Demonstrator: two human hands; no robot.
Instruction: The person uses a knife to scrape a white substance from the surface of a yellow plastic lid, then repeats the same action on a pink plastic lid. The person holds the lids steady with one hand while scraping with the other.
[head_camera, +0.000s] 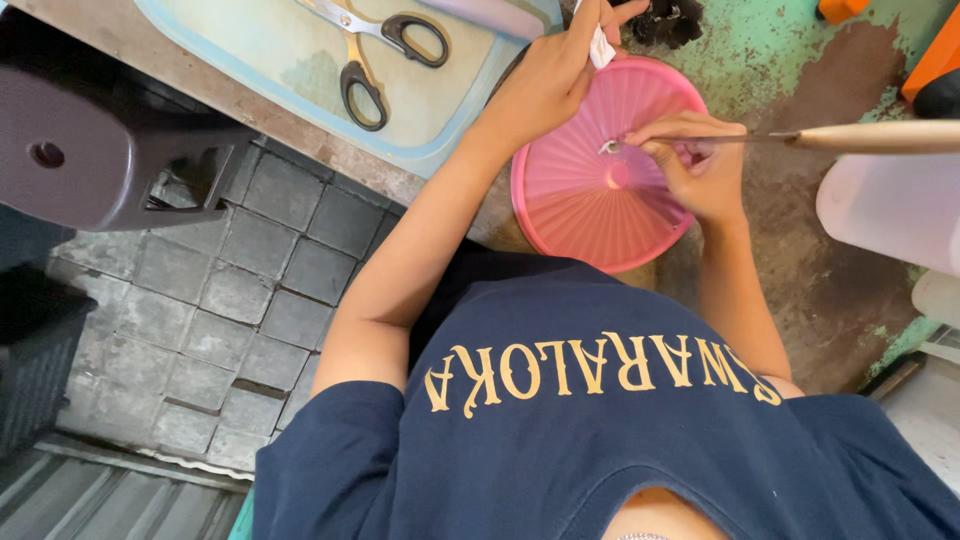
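Note:
My left hand (555, 75) reaches forward and pinches a small white piece (601, 48) between its fingertips, just beyond the far rim of a round pink ribbed plastic lid (590, 215). My right hand (700, 170) hovers over the lid and grips a thin metal rod with a wooden handle (870, 137). The handle sticks out to the right. The rod's tip carries a small silvery bit above the lid's middle. My navy shirt with gold lettering fills the lower part of the view.
A light blue tray (250, 60) at the upper left holds black-handled scissors (385, 55). A dark plastic stool (100, 140) stands left over grey paving blocks. White plastic containers (890, 215) sit at the right, orange objects (935, 60) at the upper right, a dark clump (668, 20) beyond the lid.

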